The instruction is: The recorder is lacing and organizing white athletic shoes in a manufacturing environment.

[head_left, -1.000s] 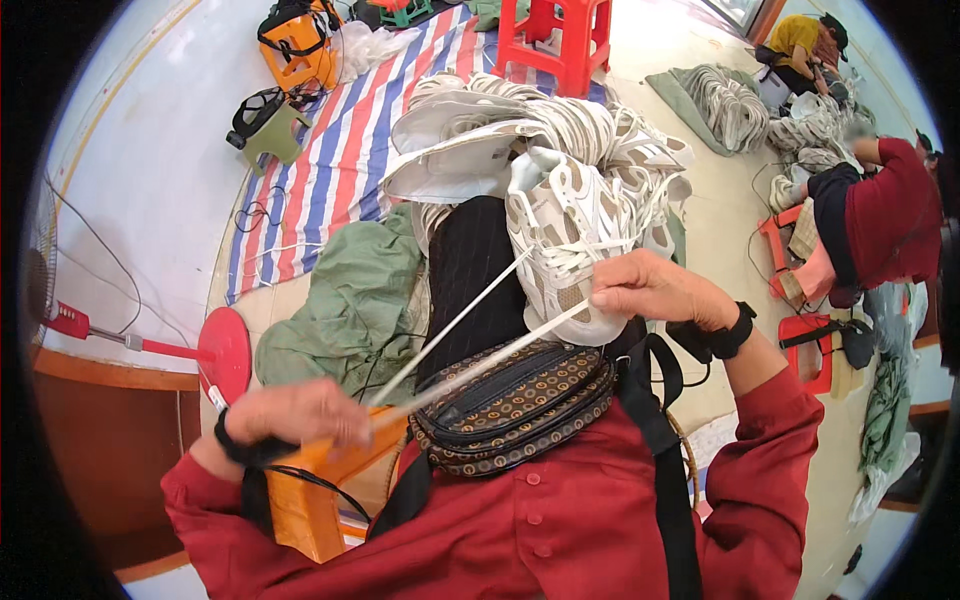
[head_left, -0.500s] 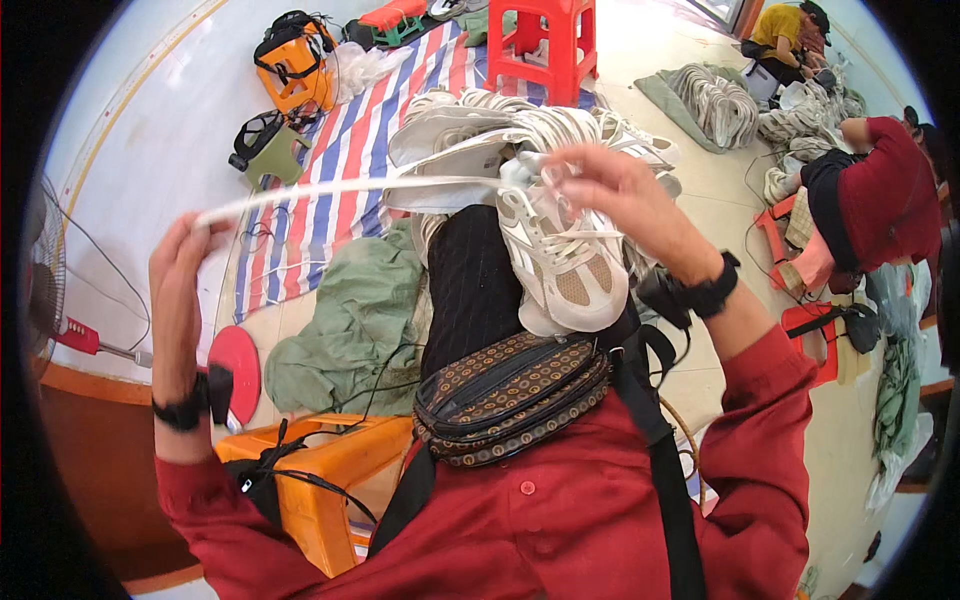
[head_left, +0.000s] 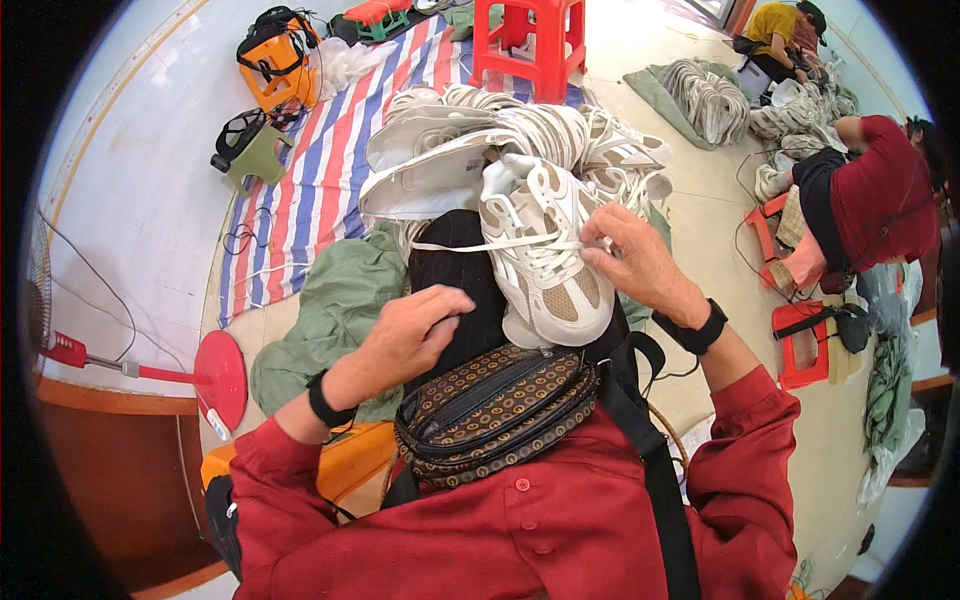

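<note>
A white and beige sneaker (head_left: 550, 270) lies on my dark-trousered lap, toe toward me. White stuffing (head_left: 508, 175) shows in its opening. A white shoelace (head_left: 470, 245) runs across the sneaker, its left end loose over my thigh. My right hand (head_left: 640, 262) pinches the lace at the shoe's right side. To the left and nearer me, my left hand (head_left: 412, 335) hovers above my thigh with fingers loosely bent and nothing seen in them. Beyond the sneaker lies a pile of similar pale shoes (head_left: 430, 180).
A patterned waist bag (head_left: 495, 410) sits at my belly. A red stool (head_left: 530, 50) stands beyond the shoe pile, on a striped sheet (head_left: 330, 150). Green cloth (head_left: 330, 310) lies at left beside a red round base (head_left: 222, 380). At right, co-workers (head_left: 870, 195) sit near more shoes.
My left hand has come down and right from the far left, letting go of the lace it held stretched. My right hand has moved nearer me, to the lace at the shoe's right side.
</note>
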`<state>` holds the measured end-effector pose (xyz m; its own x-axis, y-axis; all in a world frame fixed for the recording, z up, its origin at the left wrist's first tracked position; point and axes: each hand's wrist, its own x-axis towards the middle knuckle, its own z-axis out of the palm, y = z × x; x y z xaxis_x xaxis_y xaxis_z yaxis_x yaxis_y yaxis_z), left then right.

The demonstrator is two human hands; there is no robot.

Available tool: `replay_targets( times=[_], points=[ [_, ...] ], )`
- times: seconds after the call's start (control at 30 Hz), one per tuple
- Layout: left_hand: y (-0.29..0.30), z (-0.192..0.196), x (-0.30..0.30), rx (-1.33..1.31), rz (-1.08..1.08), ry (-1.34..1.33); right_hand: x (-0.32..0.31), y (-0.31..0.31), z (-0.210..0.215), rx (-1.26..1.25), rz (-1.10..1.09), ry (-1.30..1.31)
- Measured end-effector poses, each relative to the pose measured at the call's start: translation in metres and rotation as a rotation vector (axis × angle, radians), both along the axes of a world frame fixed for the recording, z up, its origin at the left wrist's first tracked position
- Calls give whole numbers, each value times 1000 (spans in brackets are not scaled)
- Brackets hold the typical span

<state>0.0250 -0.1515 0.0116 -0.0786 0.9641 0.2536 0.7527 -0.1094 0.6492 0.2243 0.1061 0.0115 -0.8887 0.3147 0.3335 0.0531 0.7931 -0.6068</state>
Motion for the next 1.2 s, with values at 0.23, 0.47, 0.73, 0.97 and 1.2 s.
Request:
replay_targets(
  times=[0.23, 0.47, 0.73, 0.97, 1.2],
  points=[
    [68, -7, 30, 207, 62, -15, 4, 0, 1, -107, 10, -106],
    [85, -13, 36, 254, 177, 54, 3, 29, 37, -841, 195, -192],
    [86, -8, 31, 106, 179, 170, -15, 30, 53, -868, 240, -211],
    [90, -10, 23, 147, 91, 50, -6, 37, 68, -891, 190, -407],
    [98, 0, 22, -103, 33, -145, -83, 76, 114, -428, 208, 260]
  ],
)
